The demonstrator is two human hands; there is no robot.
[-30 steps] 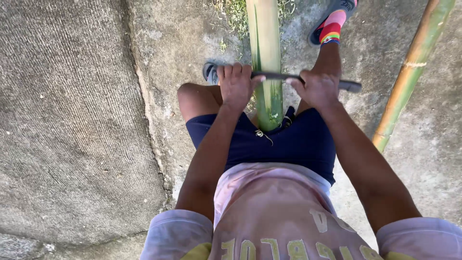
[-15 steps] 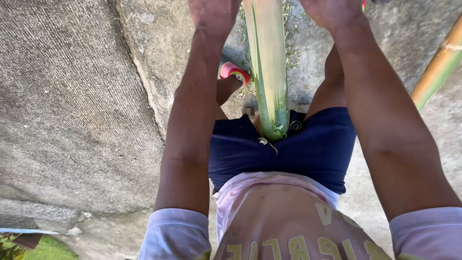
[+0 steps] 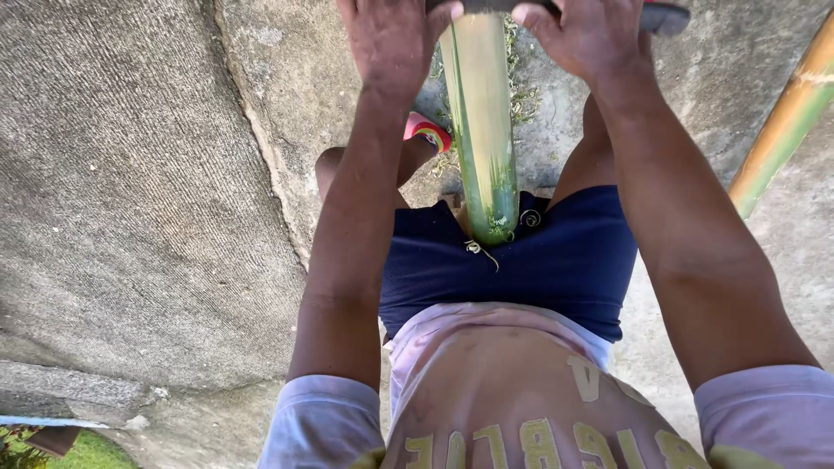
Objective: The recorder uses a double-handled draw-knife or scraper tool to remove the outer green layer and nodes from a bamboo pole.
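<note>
A thick green bamboo pole (image 3: 483,130) runs away from me between my legs, its cut end near my dark blue shorts (image 3: 556,260). Across the pole at the top of the view lies a long dark blade (image 3: 665,16). My left hand (image 3: 393,39) grips one end of the blade on the left of the pole. My right hand (image 3: 584,36) grips it on the right side. Both arms are stretched forward. Most of the blade is hidden by my fingers and the frame edge.
I am over a rough concrete floor (image 3: 130,191) with a crack line (image 3: 269,174). A second bamboo pole (image 3: 782,122) lies slanted at the right. A foot in a pink and striped sandal (image 3: 426,132) shows left of the pole. Grass (image 3: 78,452) sits at the bottom left.
Both hands have pushed the blade forward along the pole, from near my knees to the top edge of the view. My arms are now extended.
</note>
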